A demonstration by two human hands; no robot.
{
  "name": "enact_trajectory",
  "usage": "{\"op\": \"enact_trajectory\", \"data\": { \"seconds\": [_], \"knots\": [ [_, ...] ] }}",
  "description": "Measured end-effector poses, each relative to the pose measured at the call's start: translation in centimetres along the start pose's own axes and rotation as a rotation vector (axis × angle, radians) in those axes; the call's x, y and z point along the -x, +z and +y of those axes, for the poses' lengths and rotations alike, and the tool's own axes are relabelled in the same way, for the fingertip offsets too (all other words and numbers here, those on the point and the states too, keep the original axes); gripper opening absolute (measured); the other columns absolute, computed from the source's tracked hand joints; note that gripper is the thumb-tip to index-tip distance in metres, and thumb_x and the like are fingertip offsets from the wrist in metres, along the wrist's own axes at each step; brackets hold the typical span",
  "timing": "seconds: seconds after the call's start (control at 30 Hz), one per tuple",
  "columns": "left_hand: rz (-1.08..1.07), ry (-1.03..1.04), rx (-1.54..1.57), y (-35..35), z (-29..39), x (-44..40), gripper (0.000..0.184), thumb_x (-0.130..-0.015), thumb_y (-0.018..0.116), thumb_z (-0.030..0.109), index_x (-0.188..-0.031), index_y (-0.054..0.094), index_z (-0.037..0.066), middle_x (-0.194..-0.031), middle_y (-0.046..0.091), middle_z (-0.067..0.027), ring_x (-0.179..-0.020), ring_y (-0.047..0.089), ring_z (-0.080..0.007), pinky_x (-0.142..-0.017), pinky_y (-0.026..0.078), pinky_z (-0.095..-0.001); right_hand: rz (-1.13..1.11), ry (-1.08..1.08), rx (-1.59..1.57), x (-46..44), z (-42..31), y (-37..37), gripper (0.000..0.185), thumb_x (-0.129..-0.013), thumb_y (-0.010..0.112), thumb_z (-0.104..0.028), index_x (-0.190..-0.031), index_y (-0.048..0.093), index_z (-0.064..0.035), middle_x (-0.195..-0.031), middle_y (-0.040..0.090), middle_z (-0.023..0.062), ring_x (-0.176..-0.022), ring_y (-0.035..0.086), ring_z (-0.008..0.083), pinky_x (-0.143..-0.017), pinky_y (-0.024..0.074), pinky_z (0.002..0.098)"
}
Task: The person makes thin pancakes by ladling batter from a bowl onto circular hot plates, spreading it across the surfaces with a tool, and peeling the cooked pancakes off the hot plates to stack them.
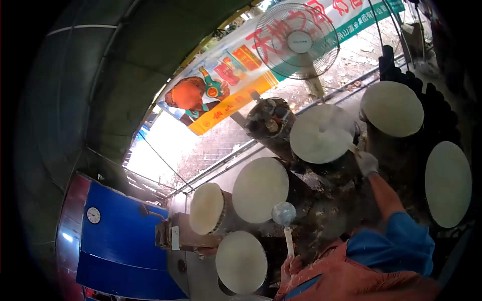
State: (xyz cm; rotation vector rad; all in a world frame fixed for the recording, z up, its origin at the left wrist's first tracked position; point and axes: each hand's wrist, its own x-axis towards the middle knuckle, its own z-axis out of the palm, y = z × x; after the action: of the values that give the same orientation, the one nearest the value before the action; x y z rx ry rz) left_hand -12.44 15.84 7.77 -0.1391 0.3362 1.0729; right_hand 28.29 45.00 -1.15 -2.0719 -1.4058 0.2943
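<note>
Steaming round pan (319,143), top covered in pale stuff, is the reference spot; steam drifts over it. Right hand (367,163), in a pale glove, is at this pan's right-hand rim, arm stretched out, blue sleeve (389,243) behind it. A short pale bit shows between glove and rim; cannot tell if it's a tool or fingers, nor how far the fingers are closed.

Left hand (292,266) is bare, well below the steaming pan and a bit left in view, fingers wrapped round the handle of a ladle (284,213). Ladle's round bowl points up toward the pan, apart from it.

More pale-topped rounds about the steaming pan: upper-right round (391,109) near it, far-right round (448,184) farther off and lower, lower-left round (260,190) near, small left round (206,208) beyond that, bottom round (241,262) well below-left.

Bucket-like container (271,123) with dark lumps sits just left of the steaming pan. Fan (299,42) stands above it, printed banner (221,95) up and left. Stacked dark cylinders (444,108) right of it. Blue panel (123,231) with a clock (94,215) far left and lower. Reddish clothing (351,278) fills the area below.
</note>
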Motion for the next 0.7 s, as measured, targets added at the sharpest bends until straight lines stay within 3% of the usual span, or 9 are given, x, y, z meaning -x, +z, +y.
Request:
{"op": "enact_trajectory", "data": {
  "seconds": [0.07,0.1,0.17,0.3,0.37,0.43,0.53,0.6,0.7],
  "knots": [
    [0.037,-0.018,0.025,0.6,-0.8,-1.2,0.047,-0.095,0.045,0.014,-0.141,0.034,0.019,-0.06,0.031,0.001,-0.046,0.033,-0.0071,-0.044,0.033,-0.0217,-0.01,-0.028,-0.075,-0.4,-3.6,1.8,0.029,-0.084,0.054,-0.037,-0.089,0.067,-0.0119,-0.091,0.065,0.0155,-0.087,0.061,0.0344,-0.075,0.0487,0.0436],
    [0.044,-0.028,0.032,0.8,-0.9,-1.8,0.047,-0.095,0.045,0.013,-0.141,0.034,0.018,-0.059,0.031,0.001,-0.045,0.032,-0.0071,-0.043,0.033,-0.022,0.005,-0.175,-0.134,0.9,-3.8,3.1,0.028,-0.083,0.057,-0.038,-0.085,0.066,-0.0118,-0.086,0.065,0.0142,-0.083,0.062,0.0347,-0.073,0.0488,0.0439],
    [0.058,-0.041,-0.003,1.9,-1.2,-3.1,0.046,-0.095,0.044,0.013,-0.14,0.035,0.018,-0.057,0.03,0.001,-0.044,0.032,-0.0071,-0.043,0.033,-0.0225,-0.272,-0.272,0.009,3.2,-2.7,2.6,0.028,-0.082,0.059,-0.041,-0.083,0.065,-0.0134,-0.08,0.065,0.0131,-0.077,0.062,0.0361,-0.07,0.0481,0.0449],
    [0.269,-0.02,-0.209,4.2,-1.5,-4.6,0.045,-0.094,0.047,0.014,-0.138,0.036,0.016,-0.057,0.03,0.0019,-0.044,0.031,-0.0069,-0.042,0.032,-0.022,-0.114,-0.03,0.04,-1.5,5.2,0.8,0.028,-0.084,0.054,-0.04,-0.08,0.066,-0.0145,-0.076,0.064,0.0131,-0.073,0.063,0.0336,-0.066,0.0486,0.0469],
    [0.262,-0.044,-0.186,3.1,-1.5,-5.6,0.042,-0.094,0.047,0.014,-0.135,0.036,0.016,-0.057,0.03,0.002,-0.044,0.031,-0.0069,-0.042,0.032,-0.022,0.065,0.017,-0.05,-4.6,2.3,-0.5,0.029,-0.085,0.054,-0.039,-0.08,0.065,-0.0126,-0.077,0.064,0.0143,-0.075,0.063,0.0344,-0.067,0.0485,0.0468],
    [0.265,-0.065,-0.151,2.2,-2.0,-6.8,0.04,-0.094,0.047,0.014,-0.133,0.036,0.016,-0.057,0.03,0.0021,-0.044,0.032,-0.0069,-0.041,0.031,-0.022,0.124,-0.053,-0.104,-5.1,0.3,2.3,0.03,-0.084,0.058,-0.039,-0.087,0.066,-0.0096,-0.081,0.064,0.0165,-0.079,0.061,0.0372,-0.067,0.0466,0.0468],
    [0.289,-0.085,-0.153,1.5,-1.8,-8.5,0.036,-0.094,0.047,0.014,-0.129,0.036,0.016,-0.057,0.03,0.0021,-0.043,0.032,-0.0069,-0.041,0.031,-0.0221,-0.176,-0.382,0.107,1.4,1.5,1.7,0.024,-0.082,0.061,-0.04,-0.088,0.068,-0.0177,-0.066,0.06,0.0132,-0.062,0.06,0.0331,-0.058,0.0474,0.0452],
    [0.303,-0.088,-0.169,1.3,-1.4,-9.7,0.034,-0.094,0.047,0.014,-0.126,0.036,0.016,-0.057,0.03,0.0022,-0.043,0.032,-0.0069,-0.041,0.031,-0.0221,-0.042,-0.329,0.068,2.4,8.2,4.1,0.026,-0.085,0.058,-0.04,-0.089,0.069,-0.0169,-0.067,0.063,0.0104,-0.062,0.063,0.0287,-0.06,0.0496,0.041],
    [0.339,-0.093,-0.18,0.9,-1.7,-10.6,0.03,-0.094,0.047,0.015,-0.123,0.036,0.016,-0.056,0.031,0.0023,-0.043,0.032,-0.0069,-0.04,0.031,-0.0222,-0.143,0.113,-0.204,-5.9,5.8,-0.9,0.025,-0.088,0.054,-0.033,-0.085,0.067,-0.0121,-0.071,0.065,0.0109,-0.066,0.064,0.0286,-0.06,0.0499,0.0409]
  ]
}}
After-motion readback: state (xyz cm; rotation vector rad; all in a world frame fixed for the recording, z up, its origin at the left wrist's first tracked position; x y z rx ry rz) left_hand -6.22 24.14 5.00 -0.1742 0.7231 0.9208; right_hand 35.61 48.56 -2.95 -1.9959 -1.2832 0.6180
